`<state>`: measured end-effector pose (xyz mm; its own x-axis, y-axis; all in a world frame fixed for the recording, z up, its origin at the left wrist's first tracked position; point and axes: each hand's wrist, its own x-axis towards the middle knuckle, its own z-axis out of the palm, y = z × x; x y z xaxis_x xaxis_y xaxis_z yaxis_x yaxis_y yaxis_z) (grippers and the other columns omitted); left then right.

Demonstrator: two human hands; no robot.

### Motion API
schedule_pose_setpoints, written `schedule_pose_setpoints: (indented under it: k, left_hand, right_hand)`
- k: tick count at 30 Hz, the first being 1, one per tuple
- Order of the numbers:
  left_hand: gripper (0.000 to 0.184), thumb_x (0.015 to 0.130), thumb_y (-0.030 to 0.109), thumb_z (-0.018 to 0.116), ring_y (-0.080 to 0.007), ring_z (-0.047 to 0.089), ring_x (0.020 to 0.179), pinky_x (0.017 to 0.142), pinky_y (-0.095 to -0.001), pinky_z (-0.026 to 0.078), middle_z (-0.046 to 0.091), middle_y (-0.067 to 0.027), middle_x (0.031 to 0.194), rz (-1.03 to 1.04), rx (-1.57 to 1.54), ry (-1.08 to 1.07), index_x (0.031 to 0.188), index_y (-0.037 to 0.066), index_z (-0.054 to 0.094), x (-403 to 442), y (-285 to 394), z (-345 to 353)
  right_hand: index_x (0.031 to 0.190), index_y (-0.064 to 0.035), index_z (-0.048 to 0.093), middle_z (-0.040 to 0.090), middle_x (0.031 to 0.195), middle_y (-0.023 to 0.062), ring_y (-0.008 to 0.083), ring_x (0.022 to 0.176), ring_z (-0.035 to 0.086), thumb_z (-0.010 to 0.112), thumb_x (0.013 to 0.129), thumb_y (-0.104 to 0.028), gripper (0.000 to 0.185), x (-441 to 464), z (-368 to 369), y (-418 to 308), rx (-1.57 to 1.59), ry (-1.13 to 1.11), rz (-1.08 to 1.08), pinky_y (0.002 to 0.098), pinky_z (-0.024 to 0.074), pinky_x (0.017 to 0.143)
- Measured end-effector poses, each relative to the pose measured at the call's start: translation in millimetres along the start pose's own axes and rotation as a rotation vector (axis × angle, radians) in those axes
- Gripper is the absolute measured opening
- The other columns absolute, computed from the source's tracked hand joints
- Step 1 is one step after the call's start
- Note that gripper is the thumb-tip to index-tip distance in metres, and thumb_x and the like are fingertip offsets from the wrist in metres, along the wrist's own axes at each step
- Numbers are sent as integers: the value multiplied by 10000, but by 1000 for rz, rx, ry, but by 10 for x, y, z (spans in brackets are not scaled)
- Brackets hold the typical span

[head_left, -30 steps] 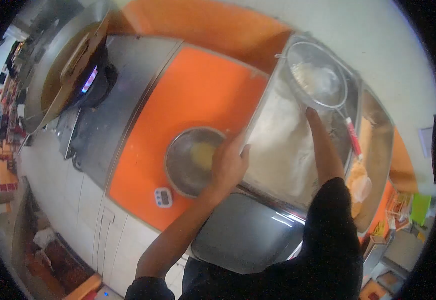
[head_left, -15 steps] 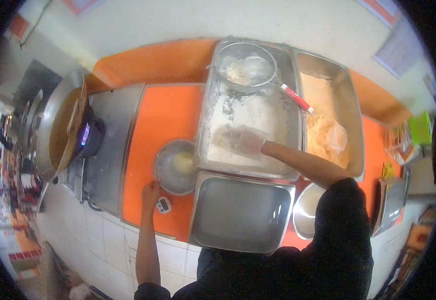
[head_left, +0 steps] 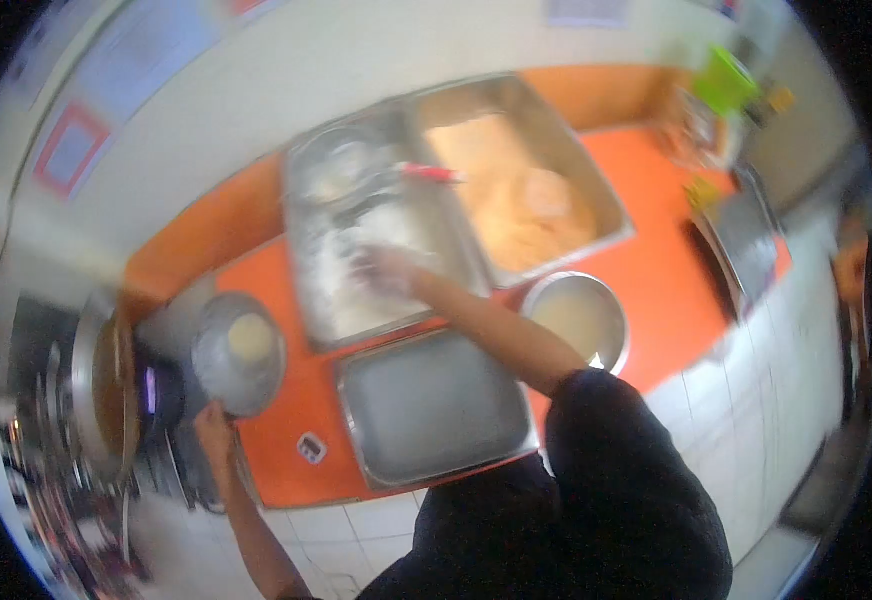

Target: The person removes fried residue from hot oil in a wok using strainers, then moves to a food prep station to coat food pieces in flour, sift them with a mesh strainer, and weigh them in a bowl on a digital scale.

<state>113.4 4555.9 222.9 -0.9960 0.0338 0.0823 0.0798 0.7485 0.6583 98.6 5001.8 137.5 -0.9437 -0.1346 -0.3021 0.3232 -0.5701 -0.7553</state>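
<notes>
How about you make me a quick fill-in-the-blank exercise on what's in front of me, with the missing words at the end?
1. The round bowl has the person's ____ hand at its rim.
2. The other hand is at a tray of ____ powder.
3. The strainer has a ____ handle.
4. The counter under the small timer is coloured ____.

Missing words: left; white; red; orange.

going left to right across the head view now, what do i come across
wok → metal bowl → tray of white powder → tray of orange powder → bright green item
</notes>
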Motion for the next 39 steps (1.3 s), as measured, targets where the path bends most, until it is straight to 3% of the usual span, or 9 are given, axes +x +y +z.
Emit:
schedule_pose_setpoints:
  k: [3, 6, 9, 15, 22, 29, 34, 36, 39]
  left_hand:
    - [329, 877, 213, 482, -123, 479, 434, 388, -271, 354, 498, -45, 541, -113, -175, -80, 632, -3, 524, 132, 1082, 287]
    - [294, 872, 204, 486, -104, 466, 417, 367, -256, 340, 498, -35, 546, -167, -86, -140, 674, -4, 547, 391, 1583, 729]
    - [278, 878, 222, 486, -105, 495, 451, 372, -251, 346, 544, -50, 602, -117, -117, -236, 806, -28, 583, 386, 2183, 1055]
    - [444, 920, 347, 485, -108, 560, 565, 468, -230, 399, 619, -81, 750, 4, -320, -404, 1164, -22, 527, -538, 3927, 1731]
    - [423, 948, 328, 446, -110, 563, 585, 529, -222, 417, 623, -94, 857, 23, -332, -537, 1245, 33, 502, -1640, 4005, 1978]
    - [381, 908, 322, 533, -90, 538, 632, 540, -201, 406, 599, -49, 818, -298, -358, -361, 1173, 50, 550, -1970, 2702, 1739]
    - [386, 887, 344, 566, -77, 532, 654, 538, -196, 395, 590, -28, 813, -387, -381, -278, 1145, 55, 569, -1938, 2340, 1466]
    - [384, 887, 348, 567, -74, 530, 654, 530, -196, 387, 590, -22, 816, -427, -367, -216, 1135, 55, 577, -1936, 2301, 1369]
    - [375, 888, 347, 564, -69, 526, 652, 526, -193, 381, 588, -14, 818, -465, -328, -108, 1123, 55, 589, -1883, 2143, 1113]
  right_hand:
    - [1279, -79, 428, 509, 1185, 148, 274, 991, 536, 389, 897, -541, 601, -10, 63, -113, 120, -103, 117, 450, 425, 844]
    - [1189, -66, 521, 610, 1017, 132, 242, 872, 592, 517, 853, -356, 444, -293, 214, -410, -430, -108, -497, 391, 477, 740]
    - [979, -43, 627, 642, 847, 116, 196, 775, 597, 547, 803, -232, 270, -134, -56, -693, -1651, 59, -687, 338, 481, 677]
    - [780, -56, 644, 638, 760, 75, 218, 703, 589, 622, 690, -342, 301, -1233, -1940, -1302, -467, 61, -1028, 355, 459, 629]
    - [1033, -155, 614, 646, 1008, 50, 238, 856, 628, 705, 666, -352, 426, -5138, -2900, -2797, -1924, 1052, -141, 349, 507, 697]
    - [832, -98, 617, 596, 836, 130, 331, 794, 581, 736, 631, -280, 296, -6779, -5528, -2048, -2113, 1231, -437, 391, 471, 716]
    - [912, -144, 628, 634, 969, 77, 256, 859, 611, 674, 730, -241, 212, -6997, -5419, -1920, -2085, 1239, 262, 364, 480, 732]
    - [943, -154, 648, 651, 937, 87, 246, 848, 622, 647, 745, -299, 246, -7327, -6281, -1598, -1627, 1201, -431, 380, 478, 710]
    - [854, -154, 683, 670, 820, 77, 248, 758, 628, 468, 803, -539, 444, -7044, -5275, -2029, -1534, 1850, 459, 394, 461, 681]
